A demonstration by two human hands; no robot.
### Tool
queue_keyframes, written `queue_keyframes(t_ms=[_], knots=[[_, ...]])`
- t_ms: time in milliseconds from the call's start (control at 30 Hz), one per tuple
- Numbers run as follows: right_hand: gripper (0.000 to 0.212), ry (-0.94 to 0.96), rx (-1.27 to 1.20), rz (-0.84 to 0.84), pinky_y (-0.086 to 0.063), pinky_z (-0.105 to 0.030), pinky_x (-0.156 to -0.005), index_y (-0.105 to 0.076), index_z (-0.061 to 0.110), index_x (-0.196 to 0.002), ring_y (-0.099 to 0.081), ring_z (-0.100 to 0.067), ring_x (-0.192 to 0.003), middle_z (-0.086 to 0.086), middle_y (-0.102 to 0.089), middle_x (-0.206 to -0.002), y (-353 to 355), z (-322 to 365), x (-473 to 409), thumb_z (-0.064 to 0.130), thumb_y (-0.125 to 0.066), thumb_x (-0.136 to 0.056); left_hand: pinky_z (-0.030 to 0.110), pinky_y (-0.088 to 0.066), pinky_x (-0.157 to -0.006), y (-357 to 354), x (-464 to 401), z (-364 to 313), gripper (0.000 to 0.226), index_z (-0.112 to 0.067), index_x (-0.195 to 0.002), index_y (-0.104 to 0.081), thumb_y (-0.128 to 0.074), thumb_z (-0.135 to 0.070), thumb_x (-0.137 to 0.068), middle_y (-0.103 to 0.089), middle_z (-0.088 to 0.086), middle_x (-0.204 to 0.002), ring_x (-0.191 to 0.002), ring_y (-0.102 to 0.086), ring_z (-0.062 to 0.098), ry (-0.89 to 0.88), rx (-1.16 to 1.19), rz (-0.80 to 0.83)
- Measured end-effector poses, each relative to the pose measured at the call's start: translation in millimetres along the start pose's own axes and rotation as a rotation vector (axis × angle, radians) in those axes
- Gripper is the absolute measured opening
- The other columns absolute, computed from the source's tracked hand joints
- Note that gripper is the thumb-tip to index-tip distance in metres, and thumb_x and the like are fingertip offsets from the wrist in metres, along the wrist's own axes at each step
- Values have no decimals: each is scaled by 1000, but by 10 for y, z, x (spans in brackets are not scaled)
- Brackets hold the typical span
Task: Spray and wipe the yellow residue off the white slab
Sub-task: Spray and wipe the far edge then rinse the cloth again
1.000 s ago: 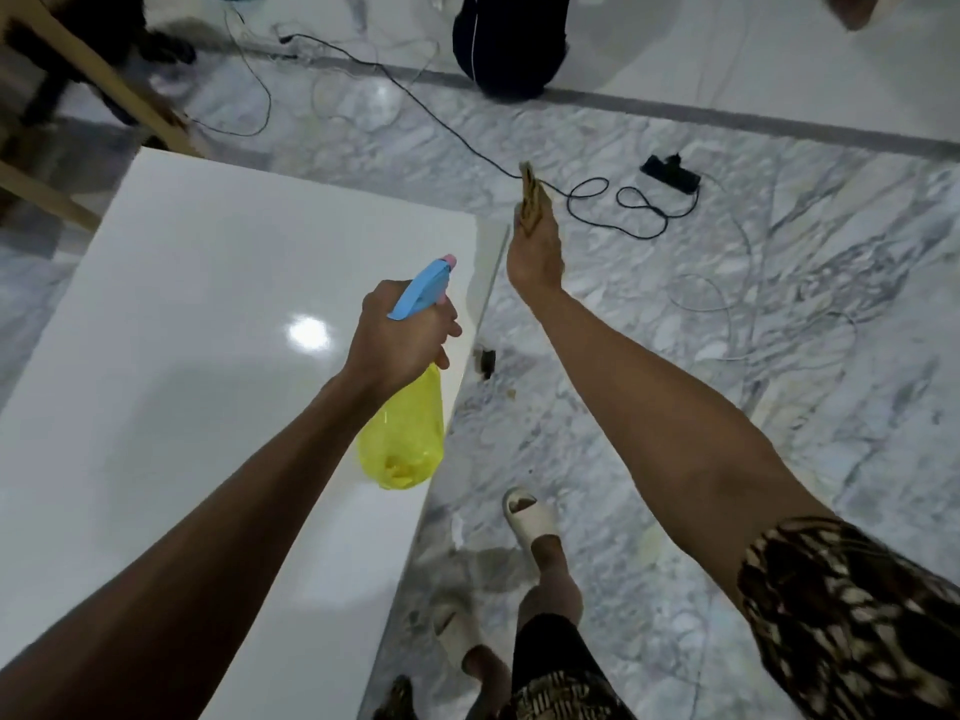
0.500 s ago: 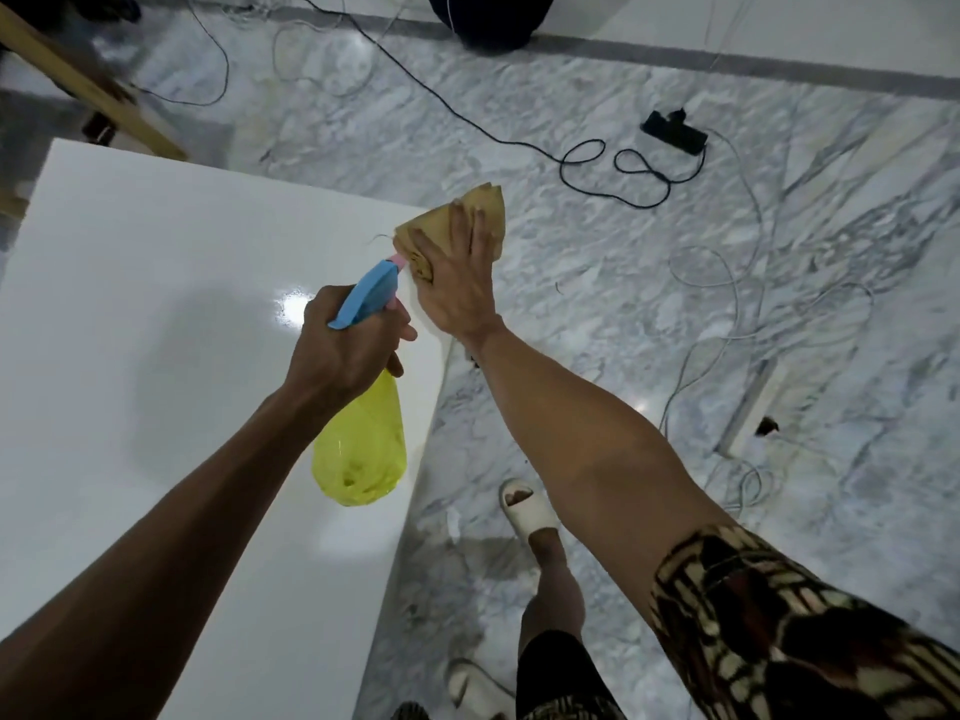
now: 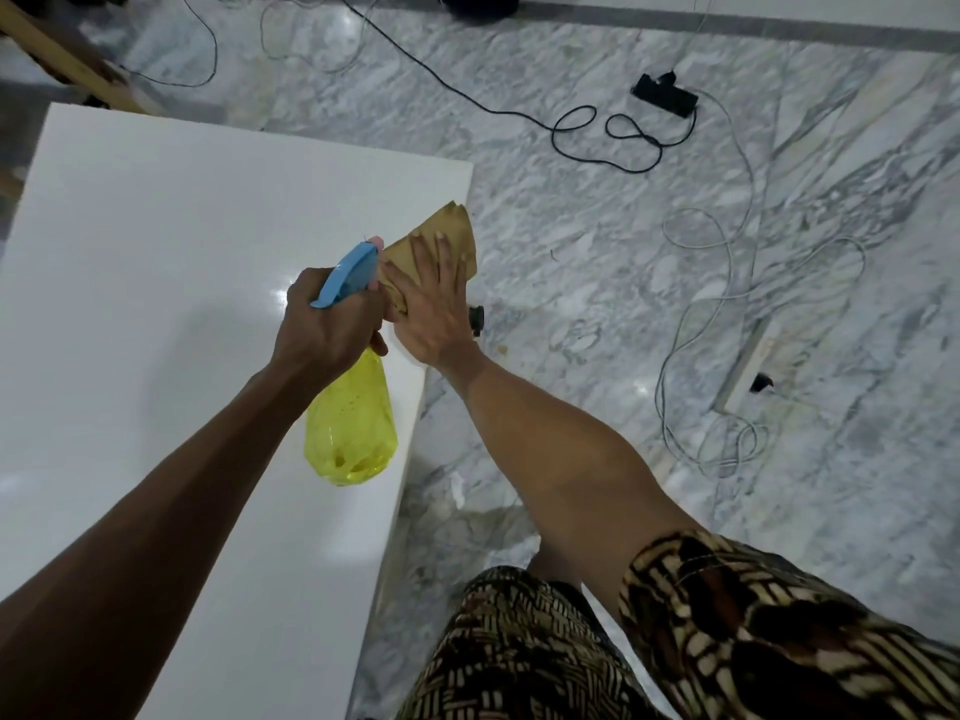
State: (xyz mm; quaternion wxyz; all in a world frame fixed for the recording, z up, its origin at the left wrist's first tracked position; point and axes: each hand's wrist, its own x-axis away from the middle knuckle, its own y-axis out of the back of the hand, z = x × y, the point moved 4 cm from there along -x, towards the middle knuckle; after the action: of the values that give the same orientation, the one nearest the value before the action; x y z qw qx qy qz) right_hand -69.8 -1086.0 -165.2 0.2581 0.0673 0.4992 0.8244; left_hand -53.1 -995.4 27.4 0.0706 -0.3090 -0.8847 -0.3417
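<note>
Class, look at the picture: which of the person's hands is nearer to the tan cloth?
Right. The right hand presses flat on the tan cloth at the slab's edge; the left hand grips the spray bottle just beside it.

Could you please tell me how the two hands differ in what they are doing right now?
The left hand grips the spray bottle with curled fingers; the right hand presses the tan cloth with straight fingers. Both are over the white slab, by its right edge.

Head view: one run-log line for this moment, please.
left hand grips yellow plastic spray bottle | right hand presses tan folded cloth flat | white glossy slab edge
</note>
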Motion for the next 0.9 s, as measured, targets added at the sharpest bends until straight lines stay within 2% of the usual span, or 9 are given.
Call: queue_keyframes(t_ms=[133,233,333,433,567,633,733,833,900], knots=[[46,18,-38,-7,-16,-61,-116,-56,27,-139,-17,-46,-147,-18,-33,-157,12,181,382,37,-54,-94,63,-62,-66,53,316,95,26,-38,-102,-65,-60,-27,-79,-64,39,-94,-82,-69,54,-47,13,0],[47,-10,30,38,3,-56,-121,-48,34,-144,-10,-41,-150,-13,-25,-161,-38,385,740,44,-43,-98,66,-61,-65,151,657,298,31,-42,-99,-64,-58,-18,-80,-62,42,-92,-78,-69,55,-51,30,14],[48,-27,46,106,15,-50,-117,-44,37,-145,-3,-39,-151,-10,-18,-164,-63,613,1122,48,-36,-99,69,-60,-73,275,1050,569,27,-37,-96,-64,-56,-19,-77,-64,42,-94,-82,-71,55,-14,19,15],[49,-27,46,131,22,-48,-115,-46,36,-144,-5,-41,-151,-12,-18,-164,-71,875,1564,46,-34,-98,66,-62,-79,421,1510,906,31,-22,-106,-62,-56,-20,-75,-66,39,-99,-85,-73,53,48,14,-24],[50,-14,1,107,0,-58,-119,-51,33,-142,-9,-44,-149,-15,-23,-162,-167,1295,2334,42,-32,-96,68,-61,-80,563,2268,1468,30,-21,-112,-63,-57,-12,-84,-69,24,-89,-84,-73,52,14,31,12],[46,-21,-27,101,3,-55,-118,-50,32,-142,-7,-43,-150,-15,-21,-162,-237,1487,2733,39,-43,-98,65,-62,-83,595,2628,1731,44,-27,-128,-62,-55,-7,-90,-70,13,-87,-87,-73,51,20,44,33],[46,-58,-47,120,11,-48,-118,-44,33,-146,3,-40,-150,-12,-12,-165,-291,1739,3217,39,-46,-100,62,-63,-84,623,3029,2031,57,-20,-146,-59,-55,-7,-91,-70,8,-83,-89,-73,51,21,44,58],[48,-62,-68,130,9,-51,-118,-43,31,-147,5,-40,-150,-12,-11,-165,-324,1955,3616,35,-46,-99,56,-64,-84,701,3363,2264,66,-18,-148,-58,-55,-14,-82,-70,7,-84,-88,-74,49,39,58,52],[48,-42,-66,115,3,-57,-119,-46,29,-146,0,-43,-150,-15,-15,-164,-349,2083,3850,33,-46,-98,57,-63,-84,768,3577,2444,60,-15,-146,-59,-55,-8,-87,-69,10,-87,-90,-74,47,39,64,37]])
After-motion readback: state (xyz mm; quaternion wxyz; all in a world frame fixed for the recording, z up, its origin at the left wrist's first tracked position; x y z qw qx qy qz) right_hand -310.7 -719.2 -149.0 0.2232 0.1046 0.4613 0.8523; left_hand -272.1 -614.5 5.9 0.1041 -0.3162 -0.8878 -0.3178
